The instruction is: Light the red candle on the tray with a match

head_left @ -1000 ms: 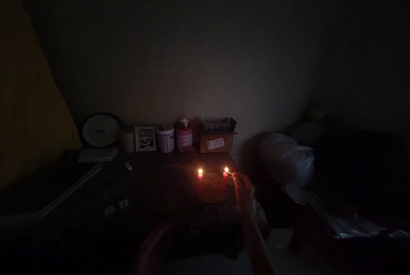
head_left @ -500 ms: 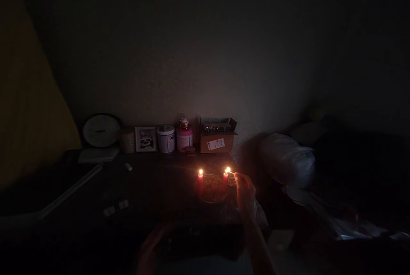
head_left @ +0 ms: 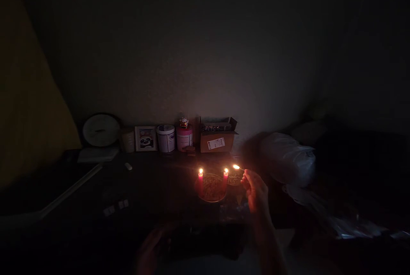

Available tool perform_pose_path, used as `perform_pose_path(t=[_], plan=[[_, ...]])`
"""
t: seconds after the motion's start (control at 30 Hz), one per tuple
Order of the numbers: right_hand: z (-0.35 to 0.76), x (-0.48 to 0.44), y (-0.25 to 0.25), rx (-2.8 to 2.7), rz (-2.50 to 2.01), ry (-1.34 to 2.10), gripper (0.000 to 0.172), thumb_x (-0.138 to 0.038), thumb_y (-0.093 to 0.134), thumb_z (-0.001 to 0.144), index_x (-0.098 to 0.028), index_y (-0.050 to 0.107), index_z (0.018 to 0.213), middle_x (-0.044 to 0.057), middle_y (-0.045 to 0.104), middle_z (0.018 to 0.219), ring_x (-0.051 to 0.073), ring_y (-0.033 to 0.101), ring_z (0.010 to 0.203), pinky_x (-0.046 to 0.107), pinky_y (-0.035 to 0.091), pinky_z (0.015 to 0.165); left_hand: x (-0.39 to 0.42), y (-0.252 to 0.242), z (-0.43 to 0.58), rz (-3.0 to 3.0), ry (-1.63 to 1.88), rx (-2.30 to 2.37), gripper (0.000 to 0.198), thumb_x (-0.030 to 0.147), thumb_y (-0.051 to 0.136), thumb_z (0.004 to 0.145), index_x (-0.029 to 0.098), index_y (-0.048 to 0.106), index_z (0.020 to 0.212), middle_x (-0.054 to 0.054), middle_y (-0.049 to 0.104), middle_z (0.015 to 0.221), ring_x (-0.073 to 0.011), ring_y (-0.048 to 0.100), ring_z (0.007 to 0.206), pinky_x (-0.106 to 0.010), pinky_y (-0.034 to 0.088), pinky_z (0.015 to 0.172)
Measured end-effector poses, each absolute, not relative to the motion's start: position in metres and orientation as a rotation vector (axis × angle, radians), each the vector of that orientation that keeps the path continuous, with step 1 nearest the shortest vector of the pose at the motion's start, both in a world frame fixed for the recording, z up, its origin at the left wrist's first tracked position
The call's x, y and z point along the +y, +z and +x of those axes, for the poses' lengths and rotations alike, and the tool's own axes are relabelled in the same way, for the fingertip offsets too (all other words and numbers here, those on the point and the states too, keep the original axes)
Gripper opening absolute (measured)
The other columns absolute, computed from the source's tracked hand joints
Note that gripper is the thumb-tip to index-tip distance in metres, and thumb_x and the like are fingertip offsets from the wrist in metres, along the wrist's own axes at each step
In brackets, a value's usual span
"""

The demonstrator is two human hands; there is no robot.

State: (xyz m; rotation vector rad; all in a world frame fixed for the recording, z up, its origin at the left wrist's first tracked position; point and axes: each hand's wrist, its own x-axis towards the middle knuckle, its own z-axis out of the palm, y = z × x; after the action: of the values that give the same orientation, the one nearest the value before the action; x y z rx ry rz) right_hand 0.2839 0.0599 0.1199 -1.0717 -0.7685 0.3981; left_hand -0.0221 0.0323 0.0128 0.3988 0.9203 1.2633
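Two lit red candles stand upright, the left candle [head_left: 200, 181] and the right candle [head_left: 225, 179], at either side of a round dish [head_left: 212, 189]. My right hand [head_left: 254, 187] pinches a burning match [head_left: 240, 168], its flame just right of the right candle and apart from it. Behind that candle is a smaller dish [head_left: 234, 177] with thin pale sticks. My left hand [head_left: 150, 245] is a dim shape near the table's front edge; darkness hides its fingers.
Along the wall stand a round clock [head_left: 101, 130], a panda picture [head_left: 146, 139], a white tin [head_left: 165, 139], a pink-lidded tin [head_left: 185, 139] and an open cardboard box [head_left: 216, 140]. Plastic bags [head_left: 288, 159] lie at the right. Small white pieces [head_left: 123, 203] rest on the dark table [head_left: 153, 185].
My right hand has drawn back to the right with the burning match, away from the right candle. That candle's own flame now shows separately. My left hand is nearly still.
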Motion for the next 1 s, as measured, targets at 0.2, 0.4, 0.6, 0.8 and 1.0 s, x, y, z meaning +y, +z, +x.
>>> perform_pose_path(t=[0.2,0.4,0.6,0.8,1.0], plan=[[0.325,0.041,0.112,-0.845,-1.28,0.407,0.029,-0.046,0.066,0.062,-0.018,0.066,0.068,0.003,0.063,0.067,0.017,0.057,0.064,0.028,0.046,0.057,0.029,0.018,-0.019,0.405,1.261,0.916,0.017,0.028,0.078,0.055,0.021,0.068,0.066,-0.005,0.075,0.081,-0.0223,0.067,0.07,-0.034,0.051,0.07],[0.348,0.036,0.102,-0.716,-1.21,0.474,0.031,-0.046,0.07,0.056,-0.019,0.066,0.072,0.001,0.064,0.068,0.014,0.057,0.062,0.026,0.046,0.058,0.027,0.023,-0.019,0.337,1.236,0.922,0.023,0.019,0.081,0.049,0.019,0.066,0.066,-0.002,0.072,0.063,-0.0199,0.066,0.057,-0.03,0.05,0.057],[0.352,0.04,0.089,-0.837,-1.313,0.44,0.023,-0.04,0.072,0.054,-0.019,0.065,0.062,0.001,0.064,0.065,0.015,0.057,0.061,0.026,0.045,0.057,0.031,0.021,-0.016,0.296,1.235,0.96,0.025,0.013,0.08,0.048,0.018,0.063,0.065,-0.001,0.072,0.059,-0.0198,0.066,0.055,-0.029,0.051,0.053],[0.357,0.047,0.078,-0.816,-1.33,0.418,0.036,-0.05,0.061,0.065,-0.018,0.068,0.08,0.003,0.067,0.074,0.016,0.061,0.067,0.027,0.048,0.06,0.034,0.013,-0.017,0.306,1.236,0.977,0.025,0.017,0.081,0.047,0.019,0.064,0.065,0.001,0.072,0.06,-0.0182,0.066,0.054,-0.027,0.051,0.053],[0.352,0.054,0.072,-0.819,-1.43,0.364,0.023,-0.039,0.071,0.055,-0.018,0.069,0.066,0.003,0.066,0.069,0.019,0.059,0.068,0.026,0.046,0.06,0.026,0.023,-0.018,0.304,1.239,0.955,0.028,0.02,0.083,0.045,0.02,0.065,0.065,0.0,0.072,0.062,-0.0181,0.066,0.055,-0.028,0.051,0.055]])
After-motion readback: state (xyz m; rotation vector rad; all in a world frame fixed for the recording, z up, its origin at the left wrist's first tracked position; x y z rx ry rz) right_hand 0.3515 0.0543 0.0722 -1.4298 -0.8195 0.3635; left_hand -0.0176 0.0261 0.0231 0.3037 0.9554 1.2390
